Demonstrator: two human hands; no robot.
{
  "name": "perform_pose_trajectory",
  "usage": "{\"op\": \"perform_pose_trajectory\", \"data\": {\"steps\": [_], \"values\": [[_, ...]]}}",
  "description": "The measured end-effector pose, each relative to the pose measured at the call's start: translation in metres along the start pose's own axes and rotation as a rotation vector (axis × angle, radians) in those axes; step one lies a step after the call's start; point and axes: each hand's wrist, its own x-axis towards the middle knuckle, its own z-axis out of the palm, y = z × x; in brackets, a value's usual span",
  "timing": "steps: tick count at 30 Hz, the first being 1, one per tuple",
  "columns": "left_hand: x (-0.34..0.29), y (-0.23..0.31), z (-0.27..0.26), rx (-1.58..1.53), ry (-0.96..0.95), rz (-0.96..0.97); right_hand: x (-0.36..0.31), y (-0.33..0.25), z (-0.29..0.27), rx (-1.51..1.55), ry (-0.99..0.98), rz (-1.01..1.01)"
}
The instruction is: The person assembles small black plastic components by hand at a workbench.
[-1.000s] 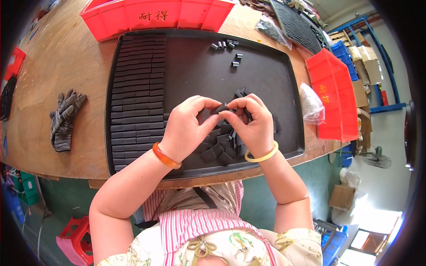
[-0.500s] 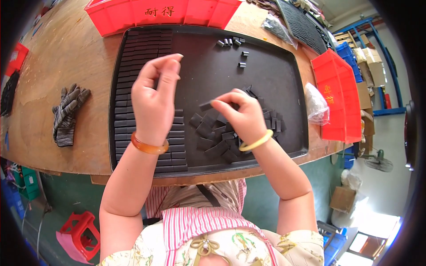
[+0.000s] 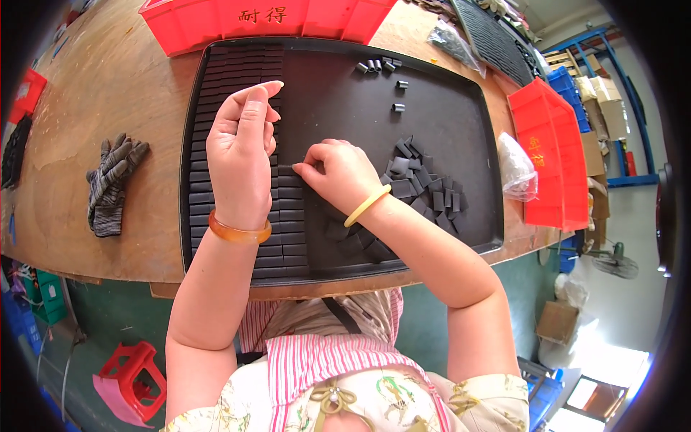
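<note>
A black tray (image 3: 345, 270) lies before me on the wooden table. Small black tiles stand side by side in tight rows (image 3: 281, 248) on its left part. My right hand (image 3: 338, 176) is at the right edge of these rows, thumb and fingertips pinched on a black tile mostly hidden by them. Over the rows hovers my left hand (image 3: 241, 155), fingers curled and thumb pressed to them; what they hold, if anything, is hidden. To the right of my right hand, partly under its wrist, lies a loose pile of black tiles (image 3: 432, 191).
Several short curved black pieces (image 3: 397, 108) lie at the tray's far side. A red bin (image 3: 266, 21) stands behind the tray, another red bin (image 3: 551, 158) to the right beside a clear plastic bag (image 3: 515, 169). Grey knitted gloves (image 3: 111, 183) lie at left. A red stool (image 3: 133, 381) is on the floor.
My right hand has moved left from the loose pile to the edge of the rows, carrying a black tile. My left hand has shifted slightly left, its fingers closer together.
</note>
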Motion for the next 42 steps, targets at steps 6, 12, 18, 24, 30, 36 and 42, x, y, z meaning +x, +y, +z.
{"op": "perform_pose_trajectory", "data": {"steps": [6,12,18,24,30,36,42], "values": [[-0.002,-0.004,-0.002,-0.052,-0.067,-0.062,0.004,0.019,-0.027,0.160,0.235,0.034],[-0.009,-0.008,0.005,0.020,-0.154,-0.130,0.021,0.111,-0.070,-0.567,0.412,0.020],[-0.012,-0.012,0.007,0.043,-0.203,-0.203,0.022,0.126,-0.070,-0.260,0.366,0.128],[-0.014,-0.010,0.007,-0.083,-0.357,-0.478,-0.007,0.070,-0.085,1.587,-0.027,0.481],[-0.019,-0.019,0.010,-0.137,-0.513,-0.652,-0.037,-0.001,-0.072,0.309,0.185,-0.246],[-0.025,-0.015,0.014,-0.053,-0.517,-0.694,-0.040,0.001,-0.061,0.218,0.094,-0.247],[-0.027,-0.008,0.016,0.632,-0.574,0.255,-0.042,0.015,-0.092,0.678,0.013,0.229]]}}
